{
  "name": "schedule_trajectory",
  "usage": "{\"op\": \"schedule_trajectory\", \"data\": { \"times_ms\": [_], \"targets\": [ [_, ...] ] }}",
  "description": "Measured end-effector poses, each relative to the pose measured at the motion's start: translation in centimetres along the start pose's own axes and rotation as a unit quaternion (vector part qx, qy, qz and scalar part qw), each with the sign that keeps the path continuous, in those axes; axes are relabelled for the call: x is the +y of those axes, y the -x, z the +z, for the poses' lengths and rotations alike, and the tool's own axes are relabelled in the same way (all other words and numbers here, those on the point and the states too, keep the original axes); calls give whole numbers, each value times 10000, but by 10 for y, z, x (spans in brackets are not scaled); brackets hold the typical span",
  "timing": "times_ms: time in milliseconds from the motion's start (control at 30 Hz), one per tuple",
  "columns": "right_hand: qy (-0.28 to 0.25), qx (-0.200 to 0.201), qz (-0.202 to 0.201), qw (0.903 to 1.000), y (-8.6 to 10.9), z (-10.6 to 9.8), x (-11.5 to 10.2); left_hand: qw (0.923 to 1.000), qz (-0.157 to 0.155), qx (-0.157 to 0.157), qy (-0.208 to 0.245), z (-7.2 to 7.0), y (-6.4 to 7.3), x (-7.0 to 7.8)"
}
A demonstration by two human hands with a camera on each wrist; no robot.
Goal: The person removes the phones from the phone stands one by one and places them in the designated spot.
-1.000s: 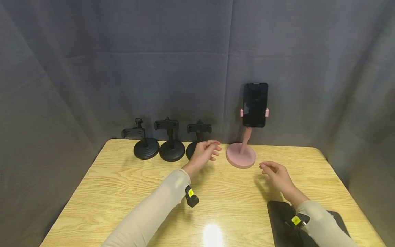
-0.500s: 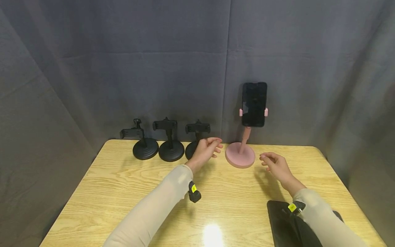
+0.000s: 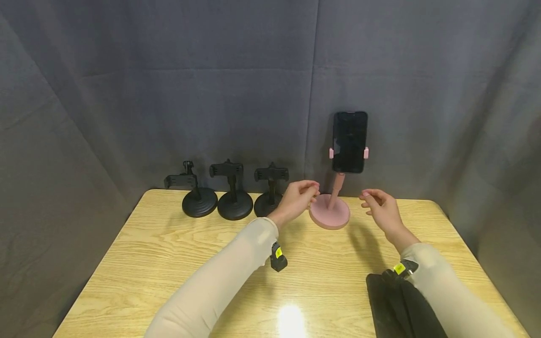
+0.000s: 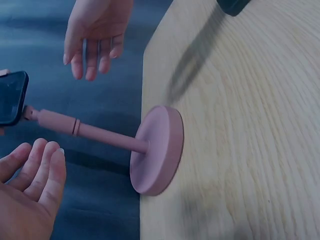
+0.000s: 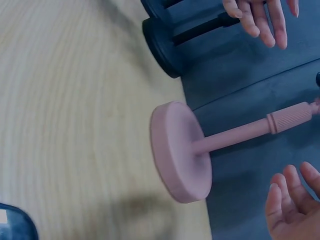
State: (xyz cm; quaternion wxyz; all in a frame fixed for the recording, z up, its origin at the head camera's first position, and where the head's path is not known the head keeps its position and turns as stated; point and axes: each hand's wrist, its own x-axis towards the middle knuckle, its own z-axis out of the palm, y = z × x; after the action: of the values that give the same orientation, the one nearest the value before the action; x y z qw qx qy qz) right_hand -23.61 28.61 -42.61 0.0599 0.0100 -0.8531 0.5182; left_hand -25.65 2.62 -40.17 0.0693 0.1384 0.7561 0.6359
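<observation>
A pink phone stand [image 3: 329, 217] stands upright near the table's back edge, its clamp holding a black smartphone [image 3: 350, 141] upright with a dark screen. My left hand [image 3: 295, 201] hovers just left of the stand's pole, fingers loosely bent and holding nothing; in the head view its fingertips overlap the base's edge. To the right of the stand, my right hand [image 3: 385, 213] is raised above the table with relaxed fingers and nothing in it. In the left wrist view the pink pole [image 4: 110, 138] passes between the two hands, apart from both.
Three black phone stands [image 3: 199, 203] with vacant clamps line the back left edge; my left hand partly covers the nearest one's base. A flat black object [image 3: 382, 305] lies at the front right, under my right forearm. A grey curtain [image 3: 190, 94] hangs behind the table.
My left hand has moved right and forward, closer to the pink stand. My right hand has risen and moved forward beside it. The stand and smartphone have stayed in place.
</observation>
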Motion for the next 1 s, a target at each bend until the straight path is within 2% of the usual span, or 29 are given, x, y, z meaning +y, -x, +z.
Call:
{"op": "schedule_trajectory", "data": {
  "times_ms": [233,500,733,1000],
  "targets": [
    [-33,314,-293,9991,-8,-4,-16,9999,63,75,-140,11,-4,12],
    [-534,582,-407,9960,-16,-2,-42,9997,129,182,-136,16,-9,29],
    [-545,691,-258,9958,-20,0,-57,9962,181,658,-539,26,-17,45],
    [-538,787,-230,9952,-28,3,-72,9951,93,857,-475,36,-27,62]
  ]
}}
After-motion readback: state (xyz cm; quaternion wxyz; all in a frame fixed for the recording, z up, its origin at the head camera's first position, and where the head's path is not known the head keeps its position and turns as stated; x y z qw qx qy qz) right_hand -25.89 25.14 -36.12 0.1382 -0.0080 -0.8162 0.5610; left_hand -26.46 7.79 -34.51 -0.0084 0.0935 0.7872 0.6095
